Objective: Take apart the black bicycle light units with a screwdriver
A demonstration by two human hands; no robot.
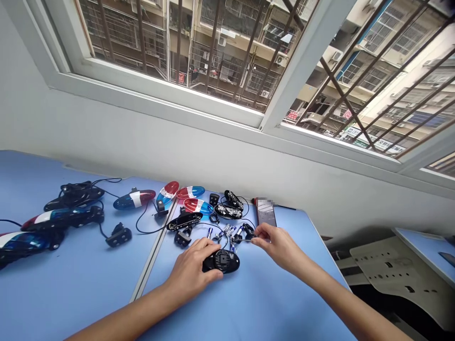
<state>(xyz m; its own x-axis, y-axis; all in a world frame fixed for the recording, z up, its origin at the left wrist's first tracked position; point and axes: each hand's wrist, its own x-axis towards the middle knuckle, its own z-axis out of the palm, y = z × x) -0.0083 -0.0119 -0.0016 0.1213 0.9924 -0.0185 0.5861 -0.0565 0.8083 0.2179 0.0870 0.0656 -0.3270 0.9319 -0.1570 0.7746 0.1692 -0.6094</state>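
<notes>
The left hand (192,270) has a wide grip, curved over a black oval lamp housing (227,261) on the blue bench (273,303); the right hand (277,246) holds a small wired part (247,239) in a narrow pinch, just beside loose batteries (224,232).

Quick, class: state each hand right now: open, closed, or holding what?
Left hand: holding the black housing.
Right hand: pinching something thin; too small to tell what.
</notes>
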